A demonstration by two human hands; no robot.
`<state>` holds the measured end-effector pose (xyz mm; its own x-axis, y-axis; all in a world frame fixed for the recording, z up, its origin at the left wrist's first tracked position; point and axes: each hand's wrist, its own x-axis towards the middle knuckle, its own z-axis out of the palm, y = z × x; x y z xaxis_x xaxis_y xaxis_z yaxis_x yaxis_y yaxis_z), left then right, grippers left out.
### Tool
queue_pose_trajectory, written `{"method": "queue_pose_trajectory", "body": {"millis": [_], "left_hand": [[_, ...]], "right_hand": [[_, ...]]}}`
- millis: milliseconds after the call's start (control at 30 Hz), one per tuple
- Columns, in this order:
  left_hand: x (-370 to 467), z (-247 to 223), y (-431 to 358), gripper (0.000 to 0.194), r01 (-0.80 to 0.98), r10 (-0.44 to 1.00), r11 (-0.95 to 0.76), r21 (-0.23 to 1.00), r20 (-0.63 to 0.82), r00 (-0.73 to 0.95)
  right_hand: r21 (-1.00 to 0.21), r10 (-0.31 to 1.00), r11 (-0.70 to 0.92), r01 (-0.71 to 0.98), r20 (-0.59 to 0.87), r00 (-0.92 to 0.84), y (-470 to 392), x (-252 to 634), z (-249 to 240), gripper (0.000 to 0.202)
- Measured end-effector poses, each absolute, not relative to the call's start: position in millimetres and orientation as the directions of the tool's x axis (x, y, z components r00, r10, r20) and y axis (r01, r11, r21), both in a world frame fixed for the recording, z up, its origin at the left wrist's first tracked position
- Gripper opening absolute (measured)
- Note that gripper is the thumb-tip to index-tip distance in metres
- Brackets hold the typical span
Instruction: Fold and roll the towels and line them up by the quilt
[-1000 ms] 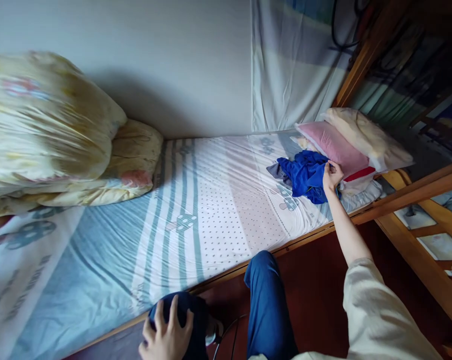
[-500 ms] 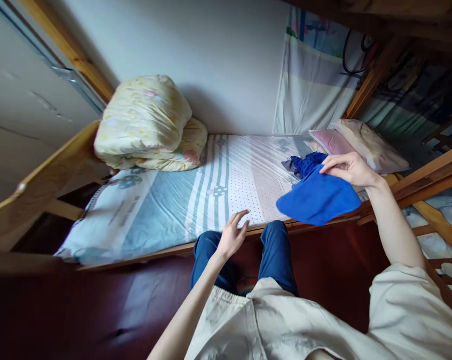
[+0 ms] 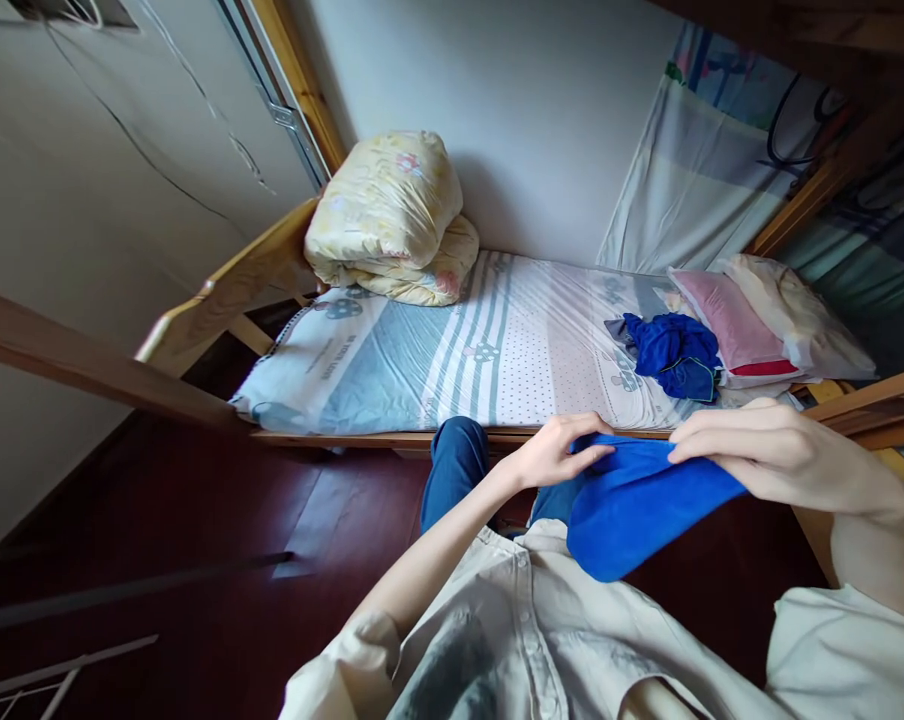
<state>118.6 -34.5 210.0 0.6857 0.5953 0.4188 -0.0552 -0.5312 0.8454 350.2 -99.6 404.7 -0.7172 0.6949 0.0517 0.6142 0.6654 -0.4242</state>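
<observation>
A plain blue cloth [image 3: 632, 510] hangs between my two hands in front of my lap. My left hand [image 3: 561, 450] pinches its upper left edge between thumb and fingers. With bent fingers, my right hand [image 3: 774, 450] grips the same top edge farther right. The cloth droops below them, its lower corner rounded. On the bed behind it lies a crumpled heap of blue cloth [image 3: 673, 350], with a bit of grey fabric at its left side.
The bed's patterned sheet [image 3: 452, 350] stretches along the wall. A folded yellow quilt [image 3: 392, 215] sits at its left end, and a pink pillow [image 3: 733, 315] at its right. Wooden bed rails [image 3: 227, 270] stand at the ends. Dark red floor [image 3: 219, 520] lies below.
My right hand has brought the blue cloth off the bed side toward my lap. My left hand, empty before, has moved right and taken hold of its edge. The view has shifted left.
</observation>
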Motion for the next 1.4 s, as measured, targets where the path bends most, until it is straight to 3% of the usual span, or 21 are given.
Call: {"method": "queue_pose_trajectory", "body": {"millis": [67, 167, 300, 433, 567, 700, 800, 900, 1000, 1233, 1400], "left_hand": [[108.3, 193.3, -26.4, 0.023, 0.033, 0.621, -0.574, 0.818, 0.409, 0.669], [85.8, 173.1, -9.6, 0.031, 0.156, 0.674, -0.591, 0.792, 0.378, 0.634], [46.9, 167.4, 12.4, 0.043, 0.334, 0.749, -0.585, 0.739, 0.334, 0.573], [10.6, 179.6, 27.1, 0.048, 0.488, 0.781, -0.59, 0.643, 0.301, 0.548], [-22.1, 196.3, 35.3, 0.048, 0.641, 0.831, -0.547, 0.539, 0.258, 0.493], [-55.5, 207.8, 36.4, 0.042, 0.728, 0.864, -0.503, 0.466, 0.247, 0.439], [-79.0, 207.9, 31.8, 0.035, 0.755, 0.877, -0.481, 0.445, 0.233, 0.421], [-95.0, 202.7, 24.2, 0.027, 0.758, 0.88, -0.474, 0.448, 0.208, 0.427], [-100.8, 197.9, 16.4, 0.021, 0.732, 0.863, -0.498, 0.465, 0.186, 0.469], [-115.3, 193.5, 12.4, 0.016, 0.731, 0.865, -0.449, 0.514, 0.047, 0.499], [-108.1, 169.6, 12.5, 0.016, 0.727, 0.876, -0.432, 0.534, 0.055, 0.48]], "right_hand": [[-0.368, 0.714, 0.678, 0.636, 0.123, -0.689, -101.3, 356.9, 409.7, 0.034], [-0.244, 0.743, 0.668, 0.703, 0.265, -0.614, -100.0, 369.4, 412.4, 0.037], [-0.102, 0.821, 0.496, 0.863, 0.38, -0.427, -91.7, 391.6, 406.2, 0.028], [-0.074, 0.854, 0.382, 0.921, 0.41, -0.321, -76.1, 414.0, 396.4, 0.025], [-0.176, 0.935, 0.224, 0.958, 0.316, -0.161, -62.5, 425.9, 392.3, 0.039], [-0.376, 0.999, 0.049, 0.925, 0.0, -0.053, -57.9, 430.5, 386.6, 0.067], [-0.434, 0.964, 0.035, 0.9, -0.222, -0.145, -60.4, 432.9, 380.0, 0.071], [-0.416, 0.896, 0.188, 0.89, -0.298, -0.329, -63.3, 434.7, 373.7, 0.059], [-0.439, 0.896, 0.269, 0.857, -0.212, -0.39, -60.4, 438.5, 366.1, 0.062], [-0.536, 0.998, -0.026, 0.844, 0.039, 0.056, -42.1, 459.3, 348.4, 0.063], [-0.572, 0.986, 0.046, 0.819, 0.159, 0.056, -40.5, 463.1, 341.4, 0.044]]}}
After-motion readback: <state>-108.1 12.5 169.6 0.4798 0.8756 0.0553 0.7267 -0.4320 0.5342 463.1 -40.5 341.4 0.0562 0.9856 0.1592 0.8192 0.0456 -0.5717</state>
